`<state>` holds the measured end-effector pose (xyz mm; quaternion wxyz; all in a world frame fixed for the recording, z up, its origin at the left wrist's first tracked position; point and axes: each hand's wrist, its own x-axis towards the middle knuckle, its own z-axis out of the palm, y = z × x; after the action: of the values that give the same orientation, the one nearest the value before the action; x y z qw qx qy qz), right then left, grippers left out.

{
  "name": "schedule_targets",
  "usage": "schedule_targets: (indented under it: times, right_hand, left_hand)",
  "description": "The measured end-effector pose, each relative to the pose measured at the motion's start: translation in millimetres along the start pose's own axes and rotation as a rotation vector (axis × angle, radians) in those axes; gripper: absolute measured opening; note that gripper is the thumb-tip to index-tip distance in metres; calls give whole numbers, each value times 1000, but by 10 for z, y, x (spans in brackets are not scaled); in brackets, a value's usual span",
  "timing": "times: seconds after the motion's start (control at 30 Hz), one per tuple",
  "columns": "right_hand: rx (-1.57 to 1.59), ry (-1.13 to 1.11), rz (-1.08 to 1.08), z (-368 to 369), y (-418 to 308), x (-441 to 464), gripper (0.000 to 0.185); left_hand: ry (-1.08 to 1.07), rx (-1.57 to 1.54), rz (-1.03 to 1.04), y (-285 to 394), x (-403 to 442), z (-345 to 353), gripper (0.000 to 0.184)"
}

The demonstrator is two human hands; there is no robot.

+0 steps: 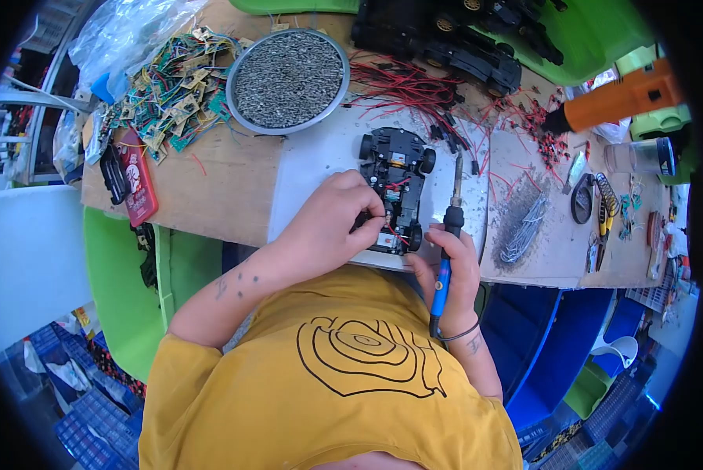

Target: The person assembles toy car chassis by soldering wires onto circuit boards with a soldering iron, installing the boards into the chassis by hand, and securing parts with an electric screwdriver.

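A black toy car chassis (397,176) lies on a white sheet (308,168) in front of me, with its wheels, small parts and wiring exposed. My left hand (337,213) reaches over its left side, thumb and forefinger pinched on a thin red wire (398,233) near the chassis's lower end. In my right hand (459,268) is a soldering iron (441,286) with a blue handle, held between the fingers with its metal tip pointing up and away from me. The tip stands right of the chassis, apart from it. My right thumb is close to the chassis's lower corner.
Behind the chassis sit a round tray of small metal pieces (289,82) and red wires (406,84). Wired circuit boards (175,106) are piled left. An orange tool (625,95) juts in at right, above a coil of solder wire (526,227) and pliers (603,219). Green bins (124,290) stand below.
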<state>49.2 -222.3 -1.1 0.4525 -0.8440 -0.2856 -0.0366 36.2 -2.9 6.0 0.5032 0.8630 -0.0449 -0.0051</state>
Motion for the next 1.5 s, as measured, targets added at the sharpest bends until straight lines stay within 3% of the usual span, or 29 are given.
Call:
schedule_targets:
  times: [0.27, 0.43, 0.5, 0.53, 0.6, 0.67, 0.73, 0.87, 0.93, 1.03, 1.13, 1.27, 1.33, 1.5]
  right_hand:
    - [2, -8, 43, -2, 31, 63, 49]
    - [-46, -48, 67, 10, 23, 57, 46]
    - [-1, -57, 102, -36, 8, 71, 46]
    - [14, -19, 89, -49, 13, 69, 44]
    - [32, 17, 60, -120, 3, 83, 39]
    - [33, 38, 58, -139, 1, 55, 37]
    - [51, 50, 29, -134, -9, 62, 32]
    - [55, 39, -85, -75, -164, 193, 26]
    - [50, 40, -117, -83, -198, 198, 24]
    - [61, 47, -161, -86, -290, 275, 19]
    - [130, -6, -260, -47, -349, 426, 21]
    - [134, -35, -278, -65, -404, 463, 25]
    - [125, -35, -265, -72, -392, 427, 26]
    - [109, -49, -273, -92, -340, 390, 17]
  left_hand:
    - [-9, -37, 92, -124, 86, 29, 10]
    - [94, 121, 144, -117, 63, 50, 11]
    - [20, -8, 106, -134, 38, -11, 12]
    - [18, -237, -49, -72, -26, -126, 13]
    - [381, 11, 12, -315, -153, -331, 12]
    - [756, 573, 8, -512, -140, -806, 18]
    - [879, 916, -80, -776, -87, -1126, 22]
    - [832, 975, -190, -921, -71, -1213, 21]
    - [832, 839, -256, -821, -118, -1210, 18]
    - [891, 719, -85, -709, -217, -1152, 19]
    - [902, 588, -170, -700, -228, -1136, 20]
    - [873, 743, -309, -769, -168, -1084, 23]
    - [738, 958, -358, -758, -161, -1016, 28]
    - [790, 752, -379, -708, -184, -966, 30]
